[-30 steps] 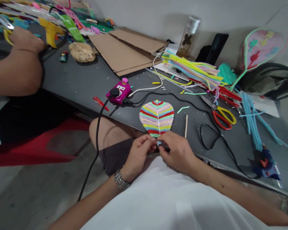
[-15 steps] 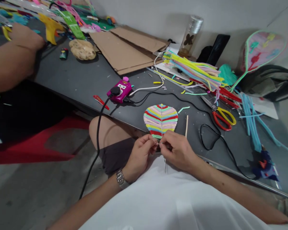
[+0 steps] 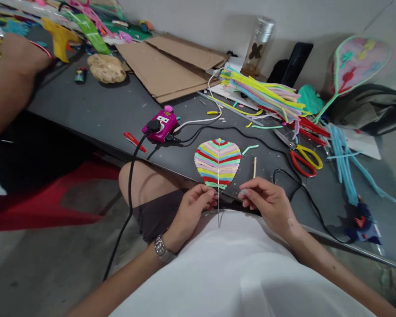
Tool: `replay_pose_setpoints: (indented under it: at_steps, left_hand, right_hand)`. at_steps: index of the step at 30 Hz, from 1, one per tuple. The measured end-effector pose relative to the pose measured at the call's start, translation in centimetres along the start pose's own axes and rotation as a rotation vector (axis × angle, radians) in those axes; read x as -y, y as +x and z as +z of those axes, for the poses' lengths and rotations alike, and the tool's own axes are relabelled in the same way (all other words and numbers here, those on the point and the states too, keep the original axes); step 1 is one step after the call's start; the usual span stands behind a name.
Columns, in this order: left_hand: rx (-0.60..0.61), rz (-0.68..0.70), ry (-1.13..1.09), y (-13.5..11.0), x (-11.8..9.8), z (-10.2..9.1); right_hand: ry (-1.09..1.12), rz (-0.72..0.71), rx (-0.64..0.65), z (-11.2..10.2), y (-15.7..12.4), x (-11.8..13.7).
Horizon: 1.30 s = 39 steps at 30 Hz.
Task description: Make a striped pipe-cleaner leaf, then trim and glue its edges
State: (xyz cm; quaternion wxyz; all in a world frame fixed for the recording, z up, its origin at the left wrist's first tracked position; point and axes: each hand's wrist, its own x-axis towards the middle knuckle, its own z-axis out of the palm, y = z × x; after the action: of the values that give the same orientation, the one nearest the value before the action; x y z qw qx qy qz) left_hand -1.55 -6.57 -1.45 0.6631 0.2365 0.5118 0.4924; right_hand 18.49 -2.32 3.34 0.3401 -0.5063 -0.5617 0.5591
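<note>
So the left hand (image 3: pixel 196 207) is pinching the striped pipe-cleaner leaf (image 3: pixel 218 164) near its base, over the table (image 3: pixel 95 105) edge; the right hand (image 3: pixel 270 204) is gripping a tiny blue snippet (image 3: pixel 243 192). Rows are looking mostly done, wire stem (image 3: pixel 218 209) is staying bare.

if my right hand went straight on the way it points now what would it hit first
Most likely the striped leaf shape, near its lower right edge; slightly lower, your right hand would meet its thin bare stem instead. Depth is unclear.
</note>
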Motion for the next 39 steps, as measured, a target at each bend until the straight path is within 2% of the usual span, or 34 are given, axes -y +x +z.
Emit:
replay_pose_setpoints:
  at_steps: [7,12,16,19,21,23,25,26,27,29,31,35,37,39]
  left_hand:
    - [0.033,-0.006,0.072,0.0,-0.1,0.1]
    - [0.041,0.013,0.072,0.0,0.1,0.0]
    - [0.051,-0.002,0.076,0.1,0.3,-0.2]
    - [0.047,-0.02,0.074,0.1,0.3,-0.2]
    - [0.049,-0.035,0.087,0.1,0.2,-0.1]
    - [0.066,-0.044,0.11,0.1,0.1,0.0]
    - [0.077,-0.037,0.145,0.2,-0.1,0.2]
    - [0.078,-0.027,0.162,0.3,-0.1,0.4]
    - [0.078,-0.016,0.179,0.3,-0.2,0.5]
    - [0.079,0.002,0.2,0.4,-0.3,0.9]
    - [0.086,0.002,0.186,0.4,-0.5,1.2]
    - [0.086,0.047,0.229,-0.1,-0.8,1.3]
    - [0.046,0.17,0.431,-0.4,-0.8,0.8]
    - [-0.046,0.368,0.697,-0.6,-0.7,-0.1]
  right_hand:
    - [0.181,0.163,0.023,-0.7,-0.4,0.1]
    - [0.229,0.143,-0.037,-1.5,-0.6,0.1]
    - [0.166,0.138,-0.068,-3.0,-1.8,0.1]
    - [0.015,0.191,-0.083,-6.0,-4.4,-0.3]
    - [-0.213,0.192,-0.071,-8.9,-6.8,-1.1]
    - [-0.521,0.175,0.009,-12.0,-9.2,-2.1]
    - [-0.747,0.129,-0.021,-14.0,-11.1,-2.9]
    - [-0.822,0.113,-0.085,-14.4,-11.7,-3.2]
    - [-0.858,0.094,-0.169,-14.4,-11.9,-3.3]
    - [-0.811,0.012,-0.25,-12.8,-11.3,-3.2]
    - [-0.7,-0.095,-0.235,-9.9,-9.5,-2.7]
    - [-0.669,-0.293,-0.027,-4.1,-4.2,-1.7]
    - [-0.708,-0.461,0.035,-2.4,-1.8,-1.5]
    - [-0.766,-0.593,0.069,-1.5,0.2,-1.7]
